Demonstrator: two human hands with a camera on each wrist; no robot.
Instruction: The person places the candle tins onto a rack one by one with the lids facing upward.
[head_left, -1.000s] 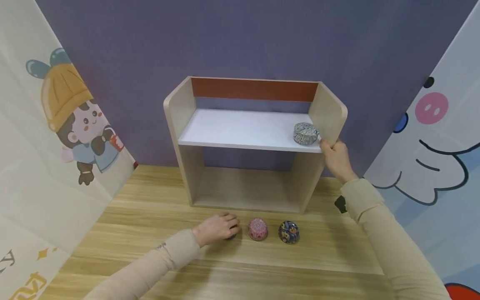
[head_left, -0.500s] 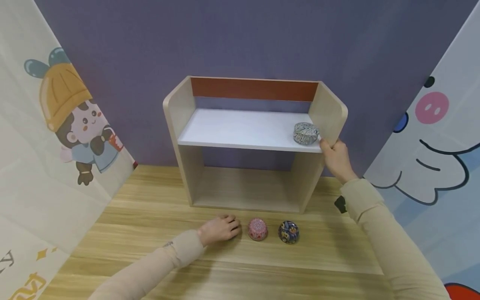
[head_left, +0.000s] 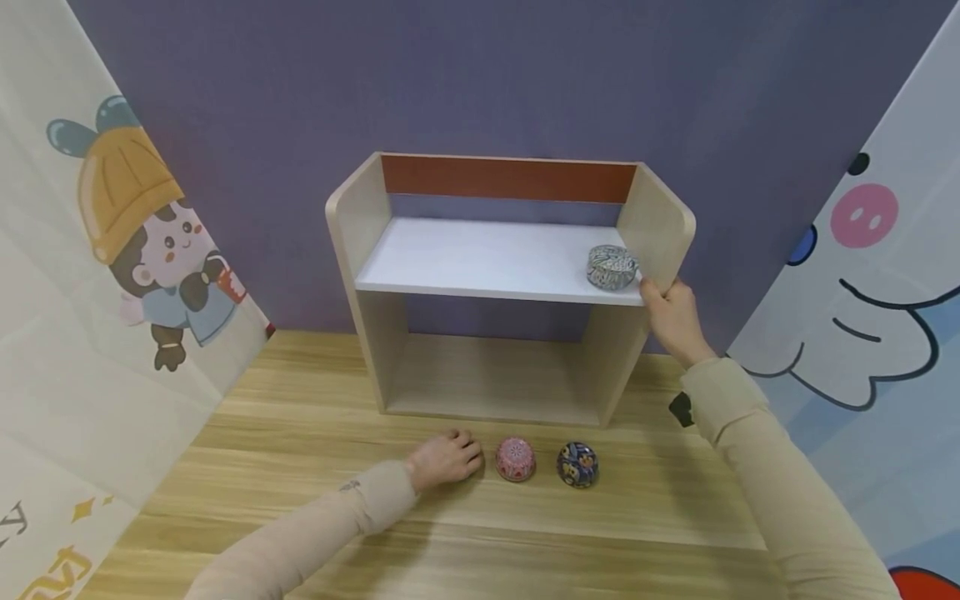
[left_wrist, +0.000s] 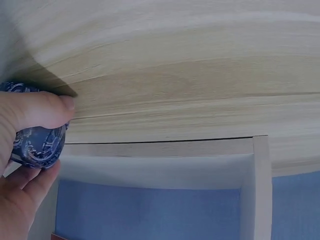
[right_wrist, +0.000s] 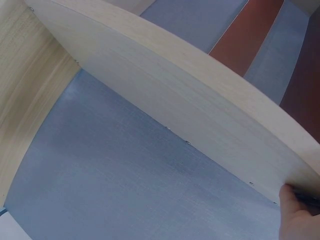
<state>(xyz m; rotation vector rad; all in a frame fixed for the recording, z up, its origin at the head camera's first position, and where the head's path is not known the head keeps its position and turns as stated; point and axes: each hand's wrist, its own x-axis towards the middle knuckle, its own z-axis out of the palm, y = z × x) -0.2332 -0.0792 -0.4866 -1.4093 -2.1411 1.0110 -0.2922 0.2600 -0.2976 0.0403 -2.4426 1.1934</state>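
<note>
My left hand (head_left: pixel 447 458) is on the wooden table left of a pink round tin (head_left: pixel 516 458). In the left wrist view this hand (left_wrist: pixel 37 110) holds a dark blue patterned tin (left_wrist: pixel 39 147) between thumb and fingers; the head view hides that tin beneath the hand. My right hand (head_left: pixel 675 319) grips the front edge of the shelf's right side panel (head_left: pixel 660 225), at the height of the white board. In the right wrist view the hand (right_wrist: pixel 297 217) touches the panel (right_wrist: pixel 165 95); a dark patch beside its fingers is unclear.
A grey patterned tin (head_left: pixel 611 267) stands at the right end of the white upper board (head_left: pixel 487 254). Right of the pink tin sits a dark blue multicoloured tin (head_left: pixel 577 464). A small black object (head_left: pixel 681 409) lies by the right sleeve. Printed curtains flank the table.
My left hand and forearm have shifted slightly right, toward the pink tin, and the dark thing visible under the fingers earlier is now covered. My right hand has stayed on the panel.
</note>
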